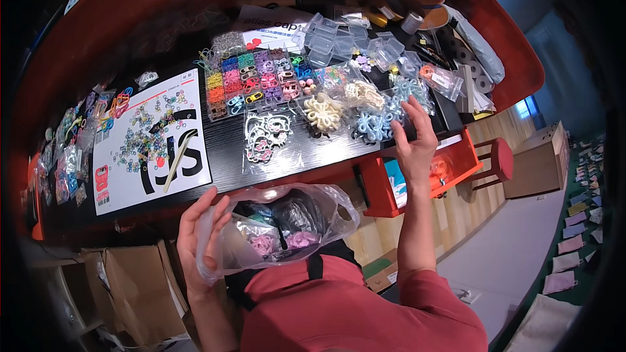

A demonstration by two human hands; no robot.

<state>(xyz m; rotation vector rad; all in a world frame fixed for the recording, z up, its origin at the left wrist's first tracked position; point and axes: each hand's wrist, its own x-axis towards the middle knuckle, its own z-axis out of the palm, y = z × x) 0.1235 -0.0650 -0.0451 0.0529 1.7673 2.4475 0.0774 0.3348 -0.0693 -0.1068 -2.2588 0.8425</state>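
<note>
My left hand (195, 231) grips the rim of a see-through plastic carrier bag (218, 257), its fingers curled at the edge. The bag gapes on my lap, with pink pieces (262, 245) in small packets and dark wrapped items inside. Over the table's right front edge, my right hand (415, 140) is raised with fingers spread and nothing in it. Close to its fingertips lies a pile of light blue looped pieces (374, 124). Left of that are a cream looped bundle (322, 113) and a flat packet of black-and-white cartoon-shaped pieces (267, 135).
A compartment box (251, 81) of colourful clips stands mid-table. Tiny coloured rings (140, 137) and cream tweezers (177, 166) lie on a white printed sheet (117, 192) at left. Small transparent boxes (323, 42) sit behind. An orange drawer (385, 205) juts out at right, near a red stool (501, 158).
</note>
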